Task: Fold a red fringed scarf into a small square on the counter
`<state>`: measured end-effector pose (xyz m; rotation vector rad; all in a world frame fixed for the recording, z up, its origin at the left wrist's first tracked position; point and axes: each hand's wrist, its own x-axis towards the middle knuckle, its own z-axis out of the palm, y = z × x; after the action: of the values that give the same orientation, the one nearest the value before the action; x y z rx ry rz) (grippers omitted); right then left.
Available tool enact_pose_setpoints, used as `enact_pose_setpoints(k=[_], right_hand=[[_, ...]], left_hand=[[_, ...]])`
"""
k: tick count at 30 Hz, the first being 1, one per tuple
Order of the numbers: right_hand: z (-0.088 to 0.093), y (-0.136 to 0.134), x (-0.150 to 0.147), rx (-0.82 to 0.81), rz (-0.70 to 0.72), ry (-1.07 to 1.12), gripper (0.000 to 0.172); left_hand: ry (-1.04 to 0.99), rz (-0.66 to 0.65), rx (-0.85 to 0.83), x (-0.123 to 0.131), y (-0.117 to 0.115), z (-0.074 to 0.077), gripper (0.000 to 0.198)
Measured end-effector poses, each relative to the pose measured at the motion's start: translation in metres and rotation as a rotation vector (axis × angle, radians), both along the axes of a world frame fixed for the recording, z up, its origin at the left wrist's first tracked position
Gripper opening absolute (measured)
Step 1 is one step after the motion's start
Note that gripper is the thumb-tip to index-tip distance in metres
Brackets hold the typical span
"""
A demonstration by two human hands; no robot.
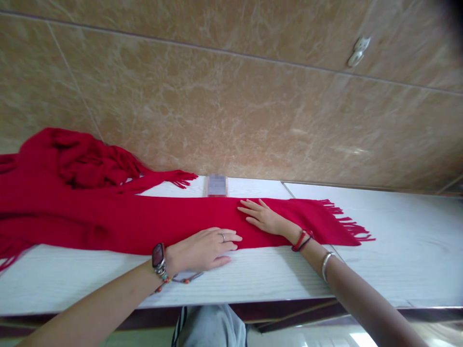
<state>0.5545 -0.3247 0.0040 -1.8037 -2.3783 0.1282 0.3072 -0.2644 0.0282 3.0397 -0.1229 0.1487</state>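
A long red scarf (173,217) with fringed ends lies stretched flat across the white surface. My left hand (204,248) rests on its near edge, fingers extended to the right and the thumb over the white surface. Farther right, my right hand (264,218) lies flat on the cloth with its fingers spread, pointing left. The fringe at the scarf's right end spreads out beyond my right hand. At the far left, more red fabric (83,159) is bunched in a heap, with a fringed tip reaching right along the wall.
A white wood-grain table (398,241) runs along a brown marbled tile wall (231,106). A small flat rectangular object (217,185), blurred out, lies between scarf and wall. A hook (359,51) is fixed to the wall at upper right. My knee (211,327) shows below the table edge.
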Motion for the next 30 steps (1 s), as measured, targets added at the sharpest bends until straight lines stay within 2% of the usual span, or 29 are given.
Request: enact_pose_setpoints(k=[6,15,17,22,24,27,30], right_hand=[[0.007,-0.007,-0.023,-0.068,0.171,-0.012,0.047],[-0.005,0.001,0.022,-0.038,-0.11,-0.065,0.048],[-0.003,-0.003,0.019,-0.037,-0.102,-0.054,0.049],[-0.001,-0.017,-0.003,-0.033,0.025,-0.073,0.048],[-0.002,-0.019,-0.004,-0.03,0.023,-0.081,0.048],[-0.005,-0.012,0.01,-0.036,-0.022,-0.087,0.047],[-0.01,0.002,0.04,-0.037,-0.101,-0.118,0.048]], left_hand=[[0.02,0.022,-0.048,-0.003,0.005,-0.008,0.041],[0.133,-0.028,-0.092,-0.007,0.01,-0.007,0.048],[0.136,-0.028,-0.113,-0.008,0.01,-0.006,0.048],[0.162,-0.005,-0.142,-0.01,0.013,-0.006,0.047],[0.179,0.019,-0.132,-0.01,0.014,-0.006,0.048],[0.224,0.038,-0.117,-0.009,0.013,-0.003,0.05],[0.246,0.045,-0.107,-0.009,0.011,0.001,0.05]])
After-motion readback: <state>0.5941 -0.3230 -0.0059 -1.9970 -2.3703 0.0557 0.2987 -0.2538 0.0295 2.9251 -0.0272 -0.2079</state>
